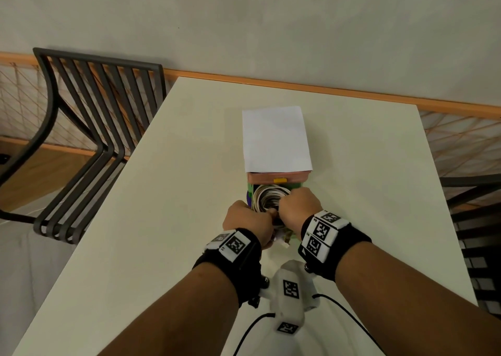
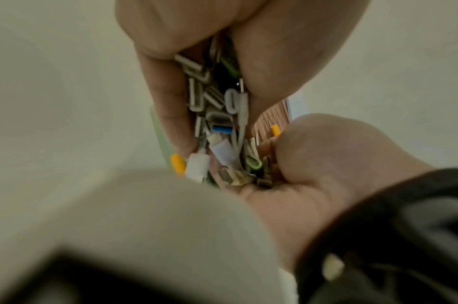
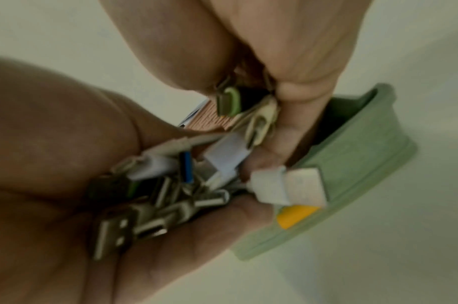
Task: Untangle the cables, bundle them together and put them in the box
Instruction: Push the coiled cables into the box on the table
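Together both hands [image 1: 273, 214] clutch coiled whitish cables [image 1: 267, 196] with bunched plugs.

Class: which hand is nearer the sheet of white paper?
Right. The right hand grips the cables just below the paper; the left hand sits lower-left.

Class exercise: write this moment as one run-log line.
stage: boxing | cable bundle: coiled, over green box | left hand: grips plug ends | right hand: grips coil | lid: open

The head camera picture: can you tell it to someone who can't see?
Both hands, left and right, grip a coiled cable bundle over an open green box on a white table. White paper lies behind; a dark chair stands left.
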